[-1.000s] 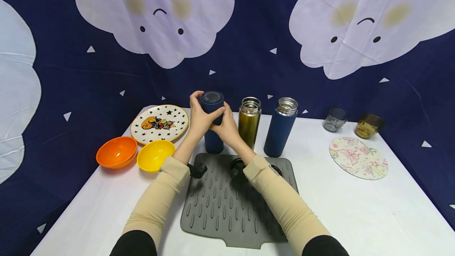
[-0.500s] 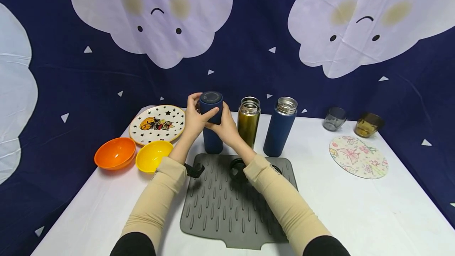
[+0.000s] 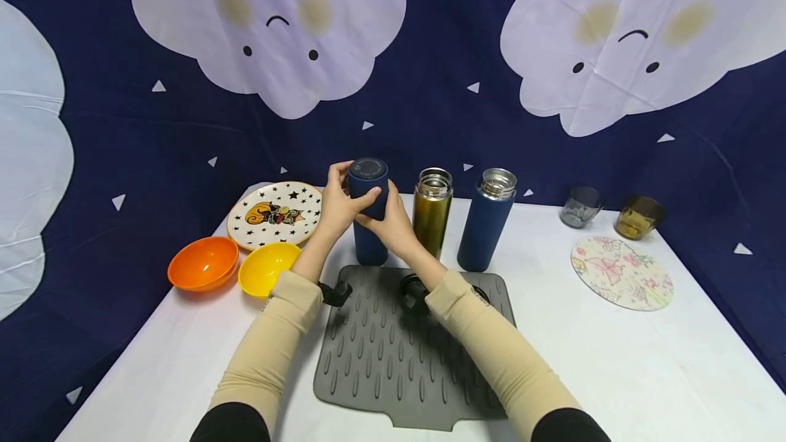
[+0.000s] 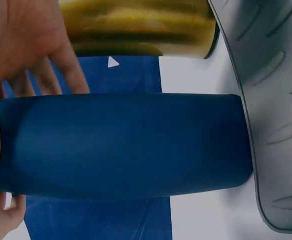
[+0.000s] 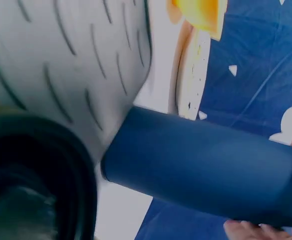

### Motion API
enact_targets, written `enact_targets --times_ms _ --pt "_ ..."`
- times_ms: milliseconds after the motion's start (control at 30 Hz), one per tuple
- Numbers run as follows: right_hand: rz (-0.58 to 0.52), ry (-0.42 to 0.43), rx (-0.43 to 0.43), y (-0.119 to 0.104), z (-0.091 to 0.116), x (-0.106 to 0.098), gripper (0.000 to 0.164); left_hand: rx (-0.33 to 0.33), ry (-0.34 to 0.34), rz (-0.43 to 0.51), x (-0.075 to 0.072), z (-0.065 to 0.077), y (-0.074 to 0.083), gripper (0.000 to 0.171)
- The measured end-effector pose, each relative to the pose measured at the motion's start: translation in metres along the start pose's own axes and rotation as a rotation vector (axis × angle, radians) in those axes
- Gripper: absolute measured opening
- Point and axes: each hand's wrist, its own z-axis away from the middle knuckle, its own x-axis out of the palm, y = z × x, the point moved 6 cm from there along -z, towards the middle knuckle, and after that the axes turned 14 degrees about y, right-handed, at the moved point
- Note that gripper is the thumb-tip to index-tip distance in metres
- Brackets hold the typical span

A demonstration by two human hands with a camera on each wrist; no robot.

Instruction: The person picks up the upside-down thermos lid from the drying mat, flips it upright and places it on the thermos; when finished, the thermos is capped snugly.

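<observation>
A dark blue insulated bottle (image 3: 370, 247) with a round dark lid (image 3: 368, 169) stands upright at the mat's back edge. My left hand (image 3: 336, 209) grips it high up, fingers round the left side and thumb across the front. Slightly lower, my right hand (image 3: 396, 225) holds its upper body, thumb pointing left. In the left wrist view the smooth blue side of the bottle (image 4: 131, 145) fills the middle, with right-hand fingers (image 4: 51, 70) behind it. A gold bottle (image 3: 432, 220) and a second blue bottle (image 3: 485, 224), both lidless with steel mouths, stand to the right.
A grey ridged mat (image 3: 381, 353) lies in front, with round black-rimmed things (image 5: 76, 165) partly hidden under my right forearm. Left are an orange bowl (image 3: 202, 264), a yellow bowl (image 3: 264, 271) and a star-patterned plate (image 3: 295, 207). Right are two small glasses (image 3: 580, 209) and a floral disc (image 3: 623, 275).
My left hand has shifted slightly left around the top of the bottle, and its thumb has drawn back across the front. The right hand keeps its hold and the bottle stays in place.
</observation>
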Motion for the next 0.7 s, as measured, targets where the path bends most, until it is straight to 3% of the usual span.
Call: enact_targets --times_ms 233,533,700 --pt "0.076 -0.087 0.104 0.002 0.032 -0.015 0.089 0.006 -0.015 0.003 0.002 0.001 -0.002 0.070" --pt "0.030 -0.243 0.025 0.001 0.073 -0.068 0.063 -0.001 -0.037 -0.022 0.003 0.005 -0.001 0.073" --pt "0.032 -0.220 0.005 0.015 0.088 -0.105 0.054 -0.073 -0.060 -0.047 -0.002 0.021 -0.004 0.080"
